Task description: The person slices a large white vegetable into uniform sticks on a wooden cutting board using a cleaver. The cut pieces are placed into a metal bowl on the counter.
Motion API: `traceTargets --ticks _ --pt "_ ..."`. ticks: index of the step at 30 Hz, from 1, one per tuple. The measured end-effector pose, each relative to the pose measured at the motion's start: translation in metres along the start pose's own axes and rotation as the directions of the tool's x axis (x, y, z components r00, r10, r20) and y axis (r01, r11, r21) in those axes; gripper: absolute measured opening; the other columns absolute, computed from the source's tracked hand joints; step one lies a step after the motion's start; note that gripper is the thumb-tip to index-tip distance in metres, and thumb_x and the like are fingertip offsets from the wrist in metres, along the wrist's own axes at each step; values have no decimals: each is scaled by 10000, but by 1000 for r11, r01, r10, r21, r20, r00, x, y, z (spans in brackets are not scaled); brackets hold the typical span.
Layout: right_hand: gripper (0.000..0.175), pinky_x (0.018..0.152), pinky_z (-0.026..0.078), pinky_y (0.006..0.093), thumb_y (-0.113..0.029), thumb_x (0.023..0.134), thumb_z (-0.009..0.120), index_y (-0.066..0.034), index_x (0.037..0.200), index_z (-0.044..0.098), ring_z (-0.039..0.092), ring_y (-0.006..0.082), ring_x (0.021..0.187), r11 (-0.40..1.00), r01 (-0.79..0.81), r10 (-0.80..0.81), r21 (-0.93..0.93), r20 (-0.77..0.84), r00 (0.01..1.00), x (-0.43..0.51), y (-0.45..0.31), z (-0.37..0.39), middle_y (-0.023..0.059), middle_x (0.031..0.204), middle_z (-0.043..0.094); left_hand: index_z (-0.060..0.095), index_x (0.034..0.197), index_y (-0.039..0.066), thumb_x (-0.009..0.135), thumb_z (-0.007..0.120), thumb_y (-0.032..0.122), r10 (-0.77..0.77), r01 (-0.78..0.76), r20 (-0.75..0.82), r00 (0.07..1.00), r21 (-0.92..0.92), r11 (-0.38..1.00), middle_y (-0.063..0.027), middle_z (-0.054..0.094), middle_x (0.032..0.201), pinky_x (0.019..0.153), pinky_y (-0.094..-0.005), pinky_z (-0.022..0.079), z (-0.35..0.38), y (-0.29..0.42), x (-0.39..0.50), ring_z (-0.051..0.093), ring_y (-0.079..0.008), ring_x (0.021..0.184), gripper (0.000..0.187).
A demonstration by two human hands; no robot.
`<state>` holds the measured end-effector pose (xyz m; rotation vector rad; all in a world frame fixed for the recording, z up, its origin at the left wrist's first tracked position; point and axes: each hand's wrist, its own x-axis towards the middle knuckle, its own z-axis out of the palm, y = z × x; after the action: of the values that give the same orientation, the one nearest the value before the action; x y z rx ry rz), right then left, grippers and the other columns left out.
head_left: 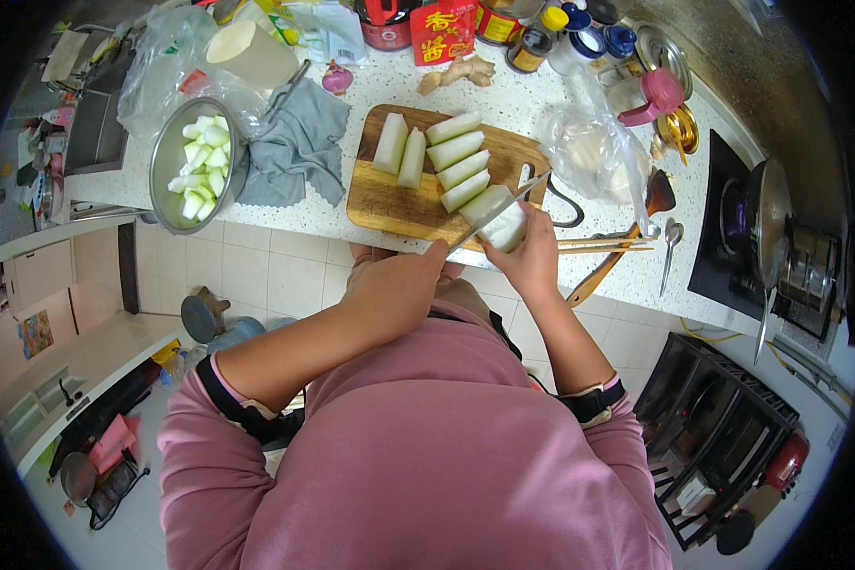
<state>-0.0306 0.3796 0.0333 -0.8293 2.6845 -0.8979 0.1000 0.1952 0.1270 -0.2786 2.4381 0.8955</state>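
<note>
My left hand (399, 285) grips the handle of a kitchen knife (500, 208). Its blade slants across a thick piece of pale green melon (486, 203) at the right front of a wooden cutting board (392, 206). With fingers and thumb, my right hand (531, 246) holds the white-fleshed right end (507, 226) of that piece. Several melon strips (459, 155) lie in a row behind the blade. Two more strips (402, 151) rest at the board's left. How deep the blade sits is unclear.
A steel bowl of melon chunks (203, 167) stands left, beside a grey cloth (292, 146). Ginger (459, 74), a red onion (337, 78) and bottles (536, 43) line the back. Rightward are a plastic bag (598, 153), chopsticks (605, 249), a wooden spatula (605, 267) and a wok (769, 221) on the stove.
</note>
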Motion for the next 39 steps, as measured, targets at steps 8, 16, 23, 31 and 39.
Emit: traceTargets --ticks 8,16,23,31,39 --pt "800 875 520 412 -182 581 900 30 1253 523 608 355 1021 999 -29 29 16 12 1000 0 -1 0 194 1098 587 437 1130 10 981 470 144 22 -22 20 1000 -24 999 -235 669 886 742 -543 488 0 -1 9 644 -442 858 203" --pt "807 876 515 410 -190 565 903 36 1245 534 610 358 1007 999 -52 52 15 21 998 1 0 0 190 1083 594 422 1177 13 981 475 162 30 -28 8 1000 -107 994 -244 668 900 734 -557 480 16 -9 34 641 -457 864 252" --pt "831 881 513 410 -186 565 908 22 1274 528 604 355 1015 997 -81 81 13 27 996 -5 8 6 187 1094 591 428 1185 55 948 523 195 2 -3 -4 1000 -77 997 -249 669 904 718 -569 486 37 -17 60 646 -463 842 291" --pt "831 893 501 419 -197 595 910 21 1285 503 581 364 1052 1000 -14 14 20 -17 1000 -10 14 12 197 1112 574 457 1137 40 916 607 251 57 -62 -145 988 -26 998 -221 673 881 697 -541 511 41 -14 58 663 -425 824 340" --pt "888 919 479 439 -207 604 916 21 1324 449 560 389 1073 997 35 -32 65 -53 998 -15 15 16 212 1146 553 478 1197 58 946 542 187 9 -14 -139 990 -35 999 -225 667 910 737 -538 499 37 -20 50 648 -434 850 289"
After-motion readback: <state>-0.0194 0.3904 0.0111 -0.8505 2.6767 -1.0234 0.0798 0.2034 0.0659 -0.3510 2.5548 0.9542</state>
